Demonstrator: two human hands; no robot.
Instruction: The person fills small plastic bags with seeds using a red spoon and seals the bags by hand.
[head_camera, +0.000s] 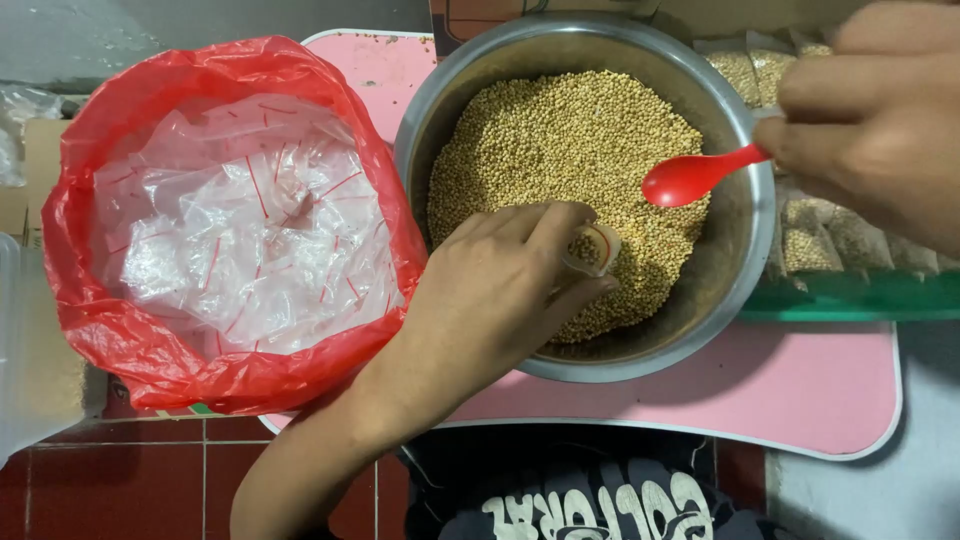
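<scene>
A steel bowl full of small tan seeds sits on a pink board. My left hand reaches over the bowl's near rim and holds a small clear pouch open at its mouth, with some seeds inside. My right hand comes in from the upper right and pinches the handle of a red plastic spoon. The spoon's bowl hovers over the seeds, a short way above and right of the pouch.
A red plastic bag holding several empty clear pouches stands left of the bowl. A green tray with filled seed pouches lies right of the bowl. Red floor tiles and dark clothing show below.
</scene>
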